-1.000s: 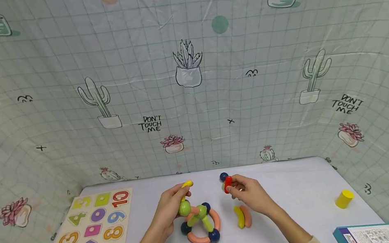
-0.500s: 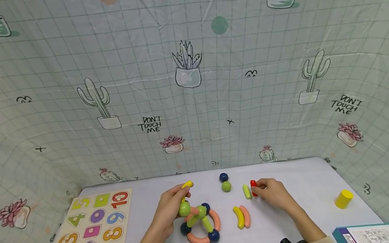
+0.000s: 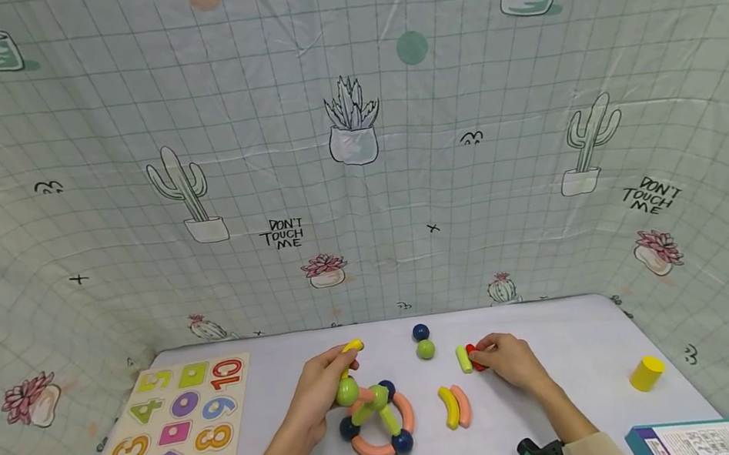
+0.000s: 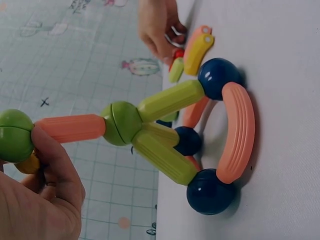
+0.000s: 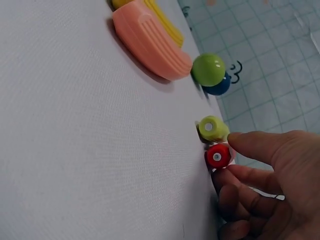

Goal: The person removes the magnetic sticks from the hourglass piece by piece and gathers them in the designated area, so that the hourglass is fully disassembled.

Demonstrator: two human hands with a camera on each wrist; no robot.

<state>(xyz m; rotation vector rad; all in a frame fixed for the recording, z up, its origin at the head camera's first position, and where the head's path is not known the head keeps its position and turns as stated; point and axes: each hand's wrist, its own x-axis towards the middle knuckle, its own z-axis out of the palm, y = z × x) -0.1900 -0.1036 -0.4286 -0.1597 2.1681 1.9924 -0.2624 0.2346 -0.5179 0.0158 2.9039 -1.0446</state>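
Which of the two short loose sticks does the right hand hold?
The red stick; the right hand grips it, while the light green stick lies beside it, free.

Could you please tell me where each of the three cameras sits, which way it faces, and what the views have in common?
Head: worn high, facing forward and down at the table; both forearms, left hand and right hand show.
Left wrist: beside the left hand, facing across the rod-and-ball structure; the left hand grips its green end ball.
Right wrist: low over the table, facing the red piece at its fingertips.
Shared: all three views show the red piece.
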